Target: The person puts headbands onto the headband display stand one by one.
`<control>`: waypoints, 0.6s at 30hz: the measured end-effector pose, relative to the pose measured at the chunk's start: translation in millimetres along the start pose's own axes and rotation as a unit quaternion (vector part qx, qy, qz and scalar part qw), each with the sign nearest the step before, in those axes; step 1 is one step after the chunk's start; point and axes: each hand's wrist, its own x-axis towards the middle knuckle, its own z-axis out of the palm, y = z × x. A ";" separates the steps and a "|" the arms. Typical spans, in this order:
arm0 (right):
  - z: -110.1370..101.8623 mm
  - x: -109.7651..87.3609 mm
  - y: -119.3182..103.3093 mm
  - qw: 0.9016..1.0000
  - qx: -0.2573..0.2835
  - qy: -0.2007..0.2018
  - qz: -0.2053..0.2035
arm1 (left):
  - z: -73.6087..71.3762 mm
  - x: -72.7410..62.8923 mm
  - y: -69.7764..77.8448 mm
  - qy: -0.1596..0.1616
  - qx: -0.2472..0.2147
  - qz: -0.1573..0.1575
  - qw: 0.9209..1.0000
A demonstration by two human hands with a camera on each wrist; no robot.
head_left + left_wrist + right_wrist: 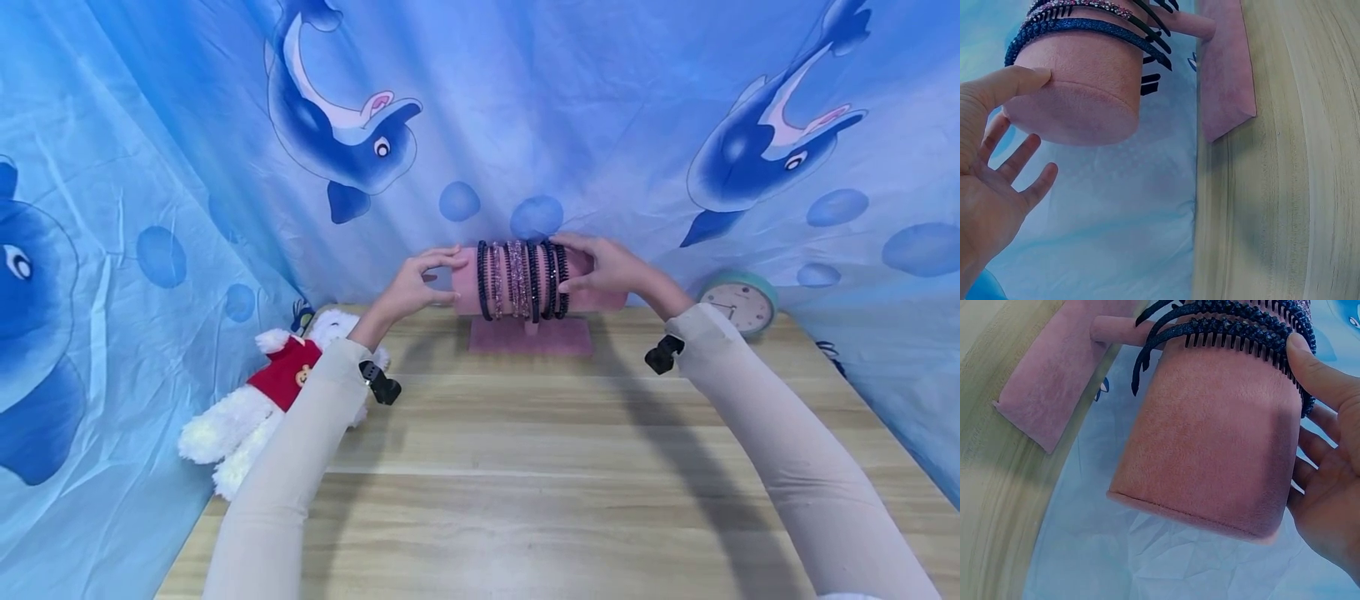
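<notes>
A pink velvet roll-shaped display stand (600, 298) stands at the far side of the table, carrying several headbands. These are dark blue, black and sparkly pink; small comb teeth show under the dark blue headband (1229, 328) nearest the roll's right end. My right hand (611, 265) pinches that outermost headband, thumb on its front and fingers behind the roll. At the roll's left end, my left hand (408, 287) touches the velvet with its thumb (1019, 81). Its other fingers are spread and fairly straight, partly behind the roll.
A white plush toy (232, 425) in a red top lies at the table's left edge. At the back right stands a round clock (738, 304) with a green rim. Blue curtains (600, 100) with dolphin prints hang behind and beside the wooden table (487, 467).
</notes>
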 end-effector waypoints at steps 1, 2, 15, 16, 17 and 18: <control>0.1 0.7 -0.1 1.000 -0.001 0.001 -0.002 | -0.4 -0.2 0.2 0.000 0.001 -0.002 1.000; 0.2 1.3 -0.2 1.000 -0.003 0.002 -0.003 | -0.8 -0.4 0.1 0.000 0.001 -0.004 1.000; 2.2 6.2 2.6 1.000 0.004 0.000 -0.001 | 0.5 -1.0 -2.8 -0.003 0.004 0.000 1.000; 2.3 5.1 3.1 1.000 0.009 0.002 -0.003 | 1.4 -1.6 -2.4 -0.004 0.004 0.002 1.000; 2.4 3.4 3.7 1.000 0.017 0.005 -0.007 | 2.5 -2.0 -3.1 -0.007 0.002 0.005 1.000; 2.7 1.4 4.8 1.000 0.026 0.010 -0.013 | 3.5 -3.3 -3.0 -0.009 0.000 0.010 1.000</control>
